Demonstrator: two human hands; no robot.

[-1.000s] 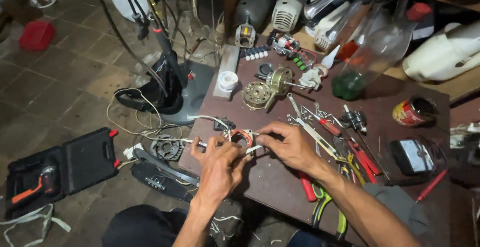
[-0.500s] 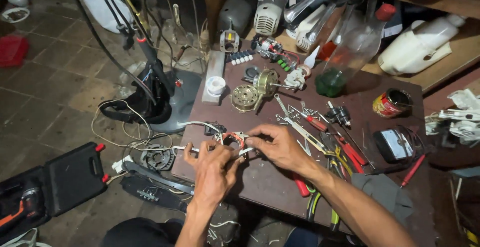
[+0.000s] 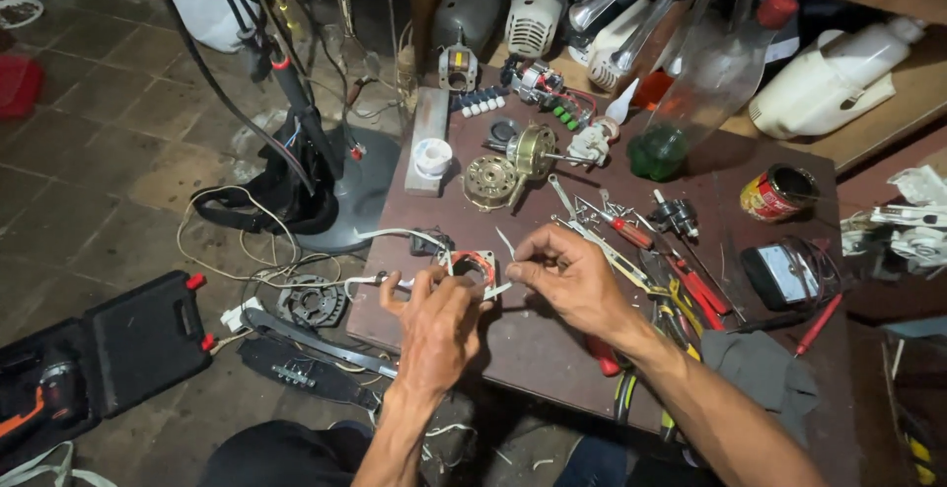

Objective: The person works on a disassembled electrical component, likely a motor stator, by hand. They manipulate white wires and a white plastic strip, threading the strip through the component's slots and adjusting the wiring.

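1. The worktop point(image 3: 552, 349) is a dark reddish-brown board crowded with tools and motor parts; it sits low over a floor of worn stone tiles.
2. A fan stand base point(image 3: 360, 186), round and grey, rests on the floor just left of the worktop, with a black pole rising from it and loose wires trailing around.
3. A black tool case point(image 3: 133, 339) with red latches lies open on the floor at the lower left.
4. A white plastic jug-like housing point(image 3: 838, 73) lies on a wooden shelf at the upper right.
5. A clear plastic bottle point(image 3: 695, 92) with a red cap leans near the back of the worktop, green liquid pooled at its bottom end.
6. The left hand point(image 3: 434, 324) is curled, fingers pinching the near edge of a small motor stator and a white lead.
7. The right hand point(image 3: 567, 275) is partly closed, thumb and forefinger pinched on a thin white wire at the stator's right side.
8. A black multimeter point(image 3: 784, 275) lies flat on the right of the worktop, with a red probe beside it.
9. A round tin point(image 3: 779, 191) – red and yellow label around its side, lid off – stands near the right edge.
10. A brass-coloured rotor point(image 3: 493, 181) lies beyond the hands.
11. The small motor stator point(image 3: 473, 268) – ring-shaped, with red-orange windings – sits between both hands near the worktop's front left.
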